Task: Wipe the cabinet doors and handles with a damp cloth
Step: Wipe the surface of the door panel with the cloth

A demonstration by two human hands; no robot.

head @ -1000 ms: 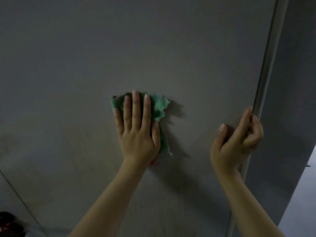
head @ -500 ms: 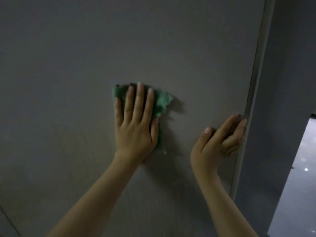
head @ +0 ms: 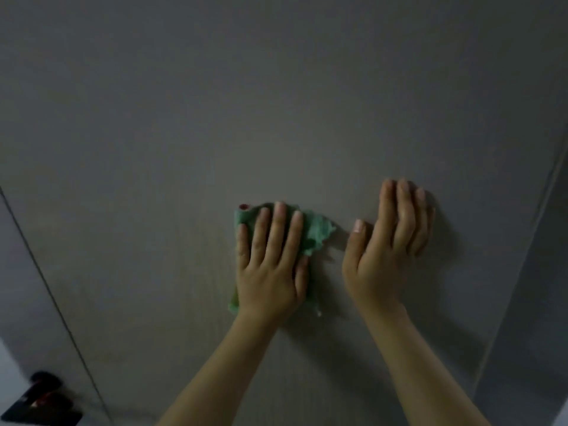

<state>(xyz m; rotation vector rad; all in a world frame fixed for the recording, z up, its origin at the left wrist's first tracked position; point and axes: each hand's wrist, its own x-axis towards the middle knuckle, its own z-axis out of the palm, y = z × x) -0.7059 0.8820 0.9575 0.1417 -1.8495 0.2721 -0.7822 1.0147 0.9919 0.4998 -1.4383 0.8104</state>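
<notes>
Dim light, slightly blurred view from the head camera, looking up along a tall grey cabinet door (head: 276, 103) that fills most of the picture.

Left hand (head: 272, 265): flat on the door, palm down, fingers (head: 278, 229) straight and close together, pointing up. It presses a green cloth (head: 316, 232) against the door face. Not a clenched grip; the cloth is pinned under the palm and fingers. The thumb lies along the right side of the hand, on the cloth's edge.

Cloth: crumpled, sticking out above the fingertips and to the right of the hand; a strip also shows below the palm on both sides of the wrist. A small dark red spot (head: 243, 206) sits at its upper left corner; I cannot tell what it is.

Right hand (head: 387, 244): just beside the cloth, to its right, not touching it as far as I can see. Released, holding nothing. Fingers together and a little bent, tips resting on the door; thumb out to the left, nail showing.

Both forearms bare, rising from the lower edge.

Door seam (head: 52, 290) runs as a dark slanted line at left. The door's right edge (head: 522, 272) slants at far right, well apart from the right hand. Dark blurred objects (head: 46, 401) at lower left, with a bit of red; unclear.
</notes>
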